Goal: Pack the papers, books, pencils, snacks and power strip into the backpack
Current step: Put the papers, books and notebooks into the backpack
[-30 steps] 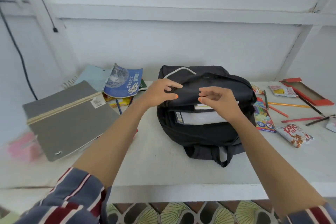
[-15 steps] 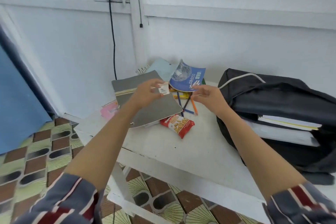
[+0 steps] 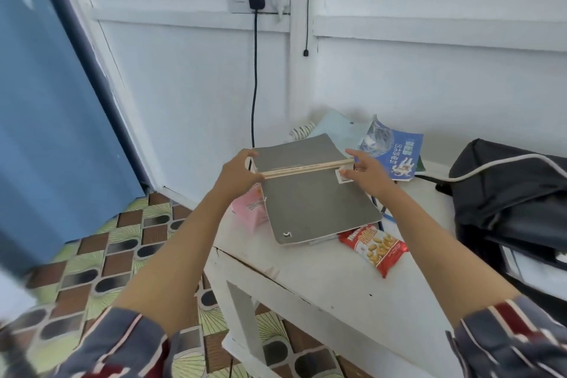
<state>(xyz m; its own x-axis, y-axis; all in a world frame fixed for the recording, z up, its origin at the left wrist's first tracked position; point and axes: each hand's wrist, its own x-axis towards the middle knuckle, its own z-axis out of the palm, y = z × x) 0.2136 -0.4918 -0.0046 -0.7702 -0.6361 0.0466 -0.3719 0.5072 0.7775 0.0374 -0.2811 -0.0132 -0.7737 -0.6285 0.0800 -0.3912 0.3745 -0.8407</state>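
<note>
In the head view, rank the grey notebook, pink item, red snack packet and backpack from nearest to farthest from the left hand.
1. grey notebook, its left edge gripped by the left hand
2. pink item, just under that hand
3. red snack packet, by the notebook's near right corner
4. backpack, far right

A grey book (image 3: 319, 202) is laid at the left end of a white table (image 3: 306, 276), a pink packet (image 3: 248, 213) partly covered by it. A red snack packet (image 3: 376, 248) is placed just beside its near corner, and a black backpack (image 3: 509, 193) to the right.
</note>
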